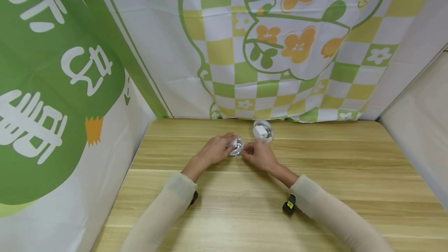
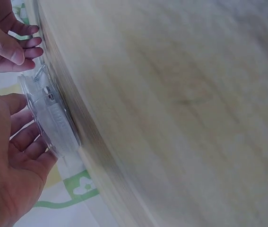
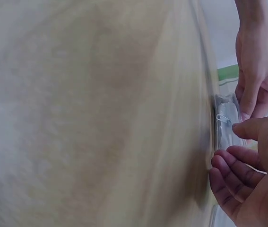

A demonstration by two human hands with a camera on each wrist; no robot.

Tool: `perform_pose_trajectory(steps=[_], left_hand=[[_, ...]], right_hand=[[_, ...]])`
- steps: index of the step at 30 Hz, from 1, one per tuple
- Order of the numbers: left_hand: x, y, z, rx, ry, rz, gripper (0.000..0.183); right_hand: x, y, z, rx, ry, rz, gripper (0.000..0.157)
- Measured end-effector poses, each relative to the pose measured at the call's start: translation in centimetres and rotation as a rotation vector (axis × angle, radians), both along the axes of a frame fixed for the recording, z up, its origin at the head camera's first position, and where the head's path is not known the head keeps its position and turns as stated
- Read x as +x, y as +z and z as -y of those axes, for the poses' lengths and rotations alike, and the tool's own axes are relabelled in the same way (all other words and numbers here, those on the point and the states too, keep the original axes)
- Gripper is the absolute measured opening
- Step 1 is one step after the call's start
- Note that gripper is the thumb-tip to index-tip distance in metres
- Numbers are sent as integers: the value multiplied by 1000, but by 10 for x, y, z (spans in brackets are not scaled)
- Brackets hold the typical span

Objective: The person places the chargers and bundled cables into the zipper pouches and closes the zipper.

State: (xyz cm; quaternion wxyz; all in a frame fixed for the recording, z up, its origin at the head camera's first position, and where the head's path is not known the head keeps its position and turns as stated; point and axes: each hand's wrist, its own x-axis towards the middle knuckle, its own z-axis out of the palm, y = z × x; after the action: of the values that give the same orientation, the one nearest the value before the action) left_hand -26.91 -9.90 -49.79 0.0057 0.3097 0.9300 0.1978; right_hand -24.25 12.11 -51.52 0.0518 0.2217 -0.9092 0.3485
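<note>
A clear round zip case (image 1: 237,146) stands on the wooden table, with whitish contents and a metal connector (image 2: 48,93) showing through its wall. My left hand (image 1: 215,149) holds it from the left, thumb and fingers around its side. Close by on the right is my right hand (image 1: 260,155), its fingers loosely bent with nothing visible between them. In the right wrist view, the right thumb (image 3: 247,128) is beside the case's small metal zip pull (image 3: 222,118); whether it touches the case I cannot tell.
Behind my right hand, near the table's back edge, lies a second clear round case (image 1: 268,139) with a white charger plug (image 1: 260,131) and cable inside. A printed cloth (image 1: 227,88) hangs along the back of the wooden table (image 1: 238,205); another hangs at left.
</note>
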Motion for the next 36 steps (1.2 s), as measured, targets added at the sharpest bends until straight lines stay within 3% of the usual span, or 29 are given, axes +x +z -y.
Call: perform_pose_trajectory(steps=[10, 20, 36], left_hand=[[-2, -2, 0, 55, 21, 48, 47], [-3, 1, 0, 35, 40, 112, 48], [-2, 1, 1, 27, 43, 101, 48]], right_hand=[[5, -8, 8, -77, -7, 52, 10], [6, -13, 14, -126, -35, 33, 15], [5, -20, 27, -48, -130, -12, 22]])
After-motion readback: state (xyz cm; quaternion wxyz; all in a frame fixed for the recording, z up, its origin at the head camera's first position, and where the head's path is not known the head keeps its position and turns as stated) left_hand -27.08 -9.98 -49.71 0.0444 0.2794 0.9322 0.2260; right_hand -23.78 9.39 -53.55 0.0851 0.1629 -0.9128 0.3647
